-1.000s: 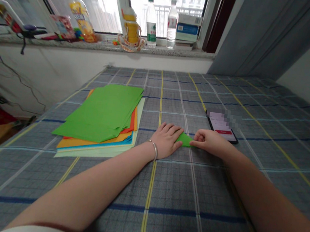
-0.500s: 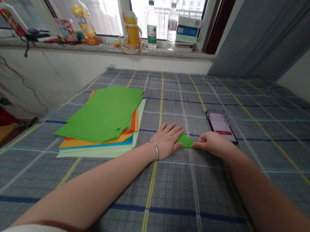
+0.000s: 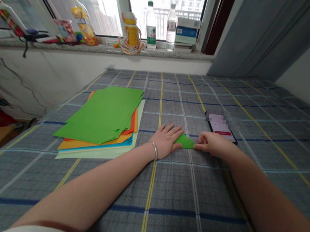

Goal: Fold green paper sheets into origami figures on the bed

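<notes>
At the center of the frame, my left hand (image 3: 165,142), a silver bangle at its wrist, lies flat with spread fingers over part of a folded green paper (image 3: 185,141) on a gray plaid cloth (image 3: 170,187), while the grip of my right hand (image 3: 208,143), just right of center, pinches the paper's pointed right end between thumb and curled fingers. Left of center, green sheets (image 3: 106,111) top a fanned pile with orange, yellow, blue and pale green edges, and a phone (image 3: 222,128) lies just beyond my right hand, its screen partly pixelated.
</notes>
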The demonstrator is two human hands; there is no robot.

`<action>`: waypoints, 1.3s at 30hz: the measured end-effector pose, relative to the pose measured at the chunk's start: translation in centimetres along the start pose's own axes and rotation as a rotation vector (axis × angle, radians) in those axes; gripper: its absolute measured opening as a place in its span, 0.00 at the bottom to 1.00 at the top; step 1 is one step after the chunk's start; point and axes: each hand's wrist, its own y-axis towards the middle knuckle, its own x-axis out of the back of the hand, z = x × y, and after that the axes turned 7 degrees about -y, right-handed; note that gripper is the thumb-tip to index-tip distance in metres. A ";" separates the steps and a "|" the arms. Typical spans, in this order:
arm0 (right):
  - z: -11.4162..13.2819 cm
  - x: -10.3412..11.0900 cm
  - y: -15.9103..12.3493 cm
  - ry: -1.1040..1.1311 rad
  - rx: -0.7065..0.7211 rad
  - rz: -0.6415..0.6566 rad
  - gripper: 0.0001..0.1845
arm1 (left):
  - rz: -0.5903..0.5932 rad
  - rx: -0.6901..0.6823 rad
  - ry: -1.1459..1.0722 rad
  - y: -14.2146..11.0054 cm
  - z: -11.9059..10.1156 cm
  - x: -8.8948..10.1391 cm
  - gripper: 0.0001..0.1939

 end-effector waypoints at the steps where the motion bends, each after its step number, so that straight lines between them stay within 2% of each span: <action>1: 0.0 0.1 -0.1 0.001 -0.007 0.009 0.14 | 0.004 -0.002 -0.004 0.0 0.1 0.0 0.30; 10: -0.2 0.7 -0.3 0.021 -0.070 0.087 0.14 | 0.079 -0.021 -0.055 0.0 0.6 0.9 0.29; 18: -0.3 1.0 -0.5 0.075 -0.059 0.116 0.14 | 0.088 -0.051 -0.031 -1.4 2.9 1.7 0.25; 21: -0.4 1.1 -0.7 0.064 0.054 0.075 0.11 | 0.105 -0.053 -0.049 -1.7 3.3 2.2 0.24; 25: 0.1 0.5 -0.8 0.017 0.365 -0.151 0.07 | 0.057 0.011 -0.026 -1.8 3.1 2.4 0.24; 28: 0.8 -0.5 -0.7 -0.016 0.576 -0.296 0.10 | 0.030 0.063 -0.024 -1.9 2.9 2.5 0.24; 32: 1.6 -1.3 -0.7 -0.118 0.670 -0.462 0.06 | 0.111 0.071 -0.070 -1.9 3.2 2.8 0.25; 35: 1.9 -1.1 -1.0 -0.174 0.712 -0.463 0.04 | 0.163 0.030 -0.090 -2.0 3.5 3.1 0.24; 37: 2.1 -0.9 -1.1 -0.193 0.727 -0.432 0.05 | 0.132 0.006 -0.088 -2.1 3.7 3.0 0.23; 39: 2.1 -0.7 -1.2 -0.200 0.744 -0.411 0.05 | 0.054 -0.054 -0.079 -2.1 3.6 2.8 0.21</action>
